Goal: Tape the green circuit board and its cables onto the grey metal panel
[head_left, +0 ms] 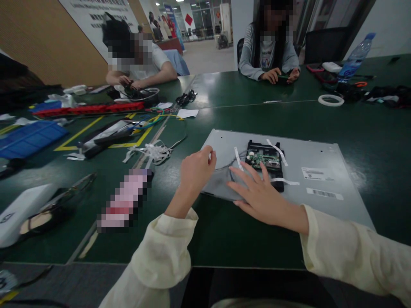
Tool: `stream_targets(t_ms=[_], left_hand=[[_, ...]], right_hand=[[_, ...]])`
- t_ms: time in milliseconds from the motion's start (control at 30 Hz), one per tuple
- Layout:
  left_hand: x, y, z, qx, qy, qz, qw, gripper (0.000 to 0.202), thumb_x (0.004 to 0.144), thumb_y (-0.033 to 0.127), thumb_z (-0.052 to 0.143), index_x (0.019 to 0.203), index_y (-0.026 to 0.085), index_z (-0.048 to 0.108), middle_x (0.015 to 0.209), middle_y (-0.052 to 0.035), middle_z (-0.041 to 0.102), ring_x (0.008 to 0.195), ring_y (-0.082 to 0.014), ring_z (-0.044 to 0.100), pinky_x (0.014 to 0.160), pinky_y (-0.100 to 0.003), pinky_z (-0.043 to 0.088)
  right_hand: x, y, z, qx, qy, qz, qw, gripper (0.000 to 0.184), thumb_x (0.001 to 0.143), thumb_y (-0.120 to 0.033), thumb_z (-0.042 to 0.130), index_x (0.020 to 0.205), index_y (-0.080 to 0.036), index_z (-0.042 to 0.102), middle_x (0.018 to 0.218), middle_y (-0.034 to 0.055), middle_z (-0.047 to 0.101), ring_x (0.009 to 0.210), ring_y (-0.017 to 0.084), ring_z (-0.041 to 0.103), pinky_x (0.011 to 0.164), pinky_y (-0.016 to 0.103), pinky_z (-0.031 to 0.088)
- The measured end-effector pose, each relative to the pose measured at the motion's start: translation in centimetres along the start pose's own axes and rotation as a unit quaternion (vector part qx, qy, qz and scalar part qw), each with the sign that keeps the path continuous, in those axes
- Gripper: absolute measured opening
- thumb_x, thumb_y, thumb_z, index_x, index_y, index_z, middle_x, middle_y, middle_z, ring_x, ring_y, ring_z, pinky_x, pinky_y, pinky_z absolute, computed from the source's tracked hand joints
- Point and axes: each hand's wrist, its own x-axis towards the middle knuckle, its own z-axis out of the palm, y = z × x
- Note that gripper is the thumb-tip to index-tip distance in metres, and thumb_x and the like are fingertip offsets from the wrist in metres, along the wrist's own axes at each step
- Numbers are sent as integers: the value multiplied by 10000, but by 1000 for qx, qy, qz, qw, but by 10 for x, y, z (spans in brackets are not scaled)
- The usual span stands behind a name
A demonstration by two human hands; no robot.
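A flat grey metal panel (324,171) lies on the dark green table in front of me. Mounted on it is a green circuit board (263,159) in a black frame, with white tape strips (277,152) stuck across its edges and beside it. A grey cable (229,163) runs leftward from the board. My right hand (261,196) is spread over the panel just below the board, its fingers near a tape strip and the cable. My left hand (198,169) is curled closed above the panel's left edge; whatever its fingers may hold is hidden.
Left of the panel are a pile of crumpled white strips (154,152), a blurred-out pink phone-like object (126,196) and a white device (25,209). A blue tray (32,139) stands farther left. Beyond are a tape roll (330,100), a bottle (356,57) and two seated people.
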Motion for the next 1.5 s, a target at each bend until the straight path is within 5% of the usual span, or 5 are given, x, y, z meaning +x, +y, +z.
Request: stream_targets(t_ms=[600, 1133, 1500], left_hand=[[-3, 4, 5, -37, -21, 40, 998, 303, 959, 344, 334, 983, 199, 599, 787, -51, 684, 692, -202, 643, 580, -270, 381], [-5, 5, 6, -52, -44, 47, 997, 287, 961, 340, 351, 1016, 194, 592, 832, -65, 691, 732, -200, 649, 622, -275, 417], [-5, 4, 12, -68, -33, 72, 995, 271, 958, 332, 356, 1025, 196, 581, 788, -50, 684, 682, -209, 644, 571, -272, 394]], right_hand=[[-12, 168, 20, -146, 59, 314, 936, 490, 924, -466, 348, 1338, -225, 450, 1493, 148, 275, 1384, 397, 144, 988, 723, 192], [-78, 245, 18, -183, 152, 443, 864, 514, 933, -457, 321, 1295, -156, 528, 1444, 240, 316, 1330, 410, 140, 901, 692, 183], [-98, 267, -1, -174, 200, 507, 820, 557, 913, -514, 336, 1327, -180, 500, 1421, 250, 320, 1327, 394, 131, 892, 665, 176]])
